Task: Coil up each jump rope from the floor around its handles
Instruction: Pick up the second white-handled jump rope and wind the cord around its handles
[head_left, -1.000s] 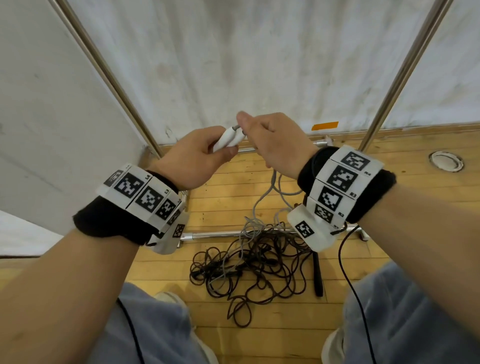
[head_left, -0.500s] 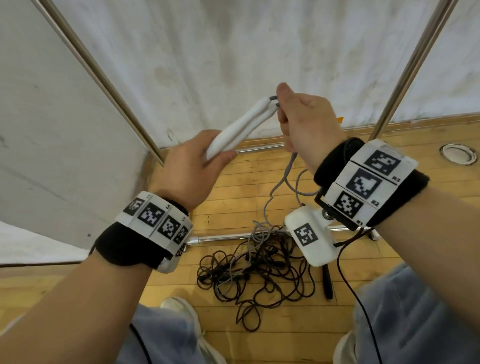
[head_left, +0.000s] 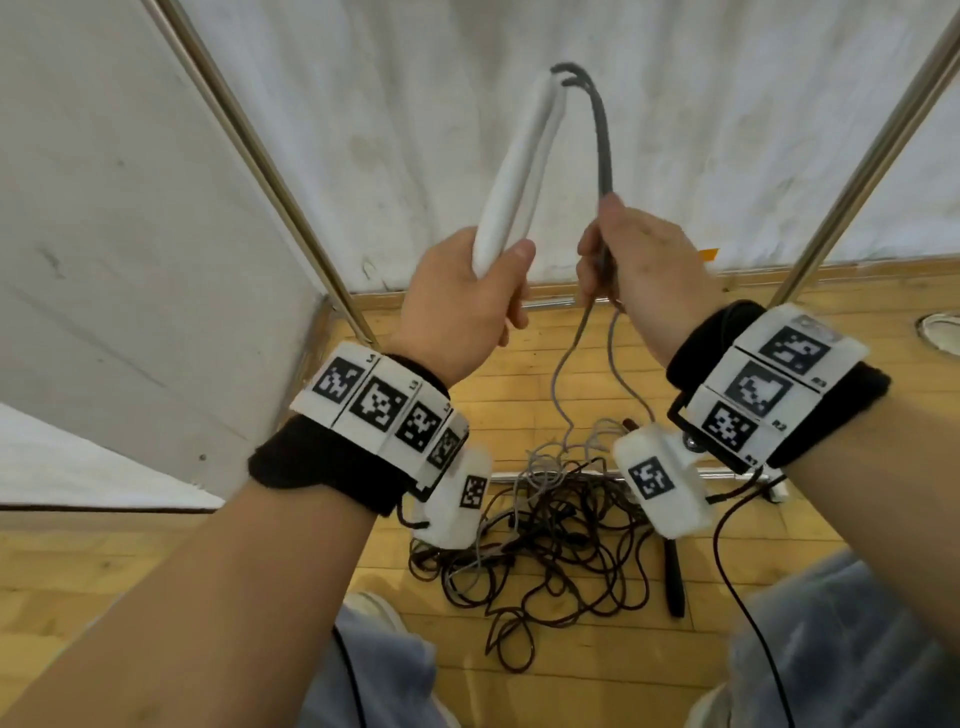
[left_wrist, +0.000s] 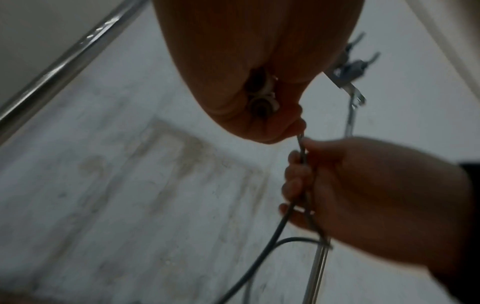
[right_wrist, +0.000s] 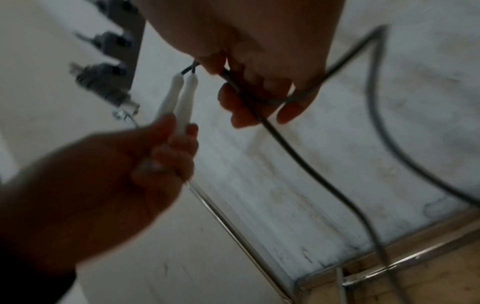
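Item: pair of slim white plastic jump-rope handles (head_left: 511, 171), held side by side, tips up toward 12 o'clock, butts gripped in the left hand (head_left: 462, 306), whose fingers are curled round them. Attached: doubled grey rubber cord (head_left: 602, 140), leaving the handle tips, arching over and dropping to 5 o'clock through the right hand (head_left: 636, 265), which pinches both strands just beside the left. Remainder of cord trails to the wooden plank floor (head_left: 519, 374) and into a tangled heap of dark thin rope (head_left: 550, 551) at 6 o'clock; a black stick-shaped handle (head_left: 674, 582) lies at its 3 o'clock edge. Step judged: first wrap not yet laid. Handling advice: keep handles parallel and clamped; feed both strands together under light tension; lay turns neatly from the tips downward; draw slack slowly, as the grey cord is likely snagged in the dark heap.
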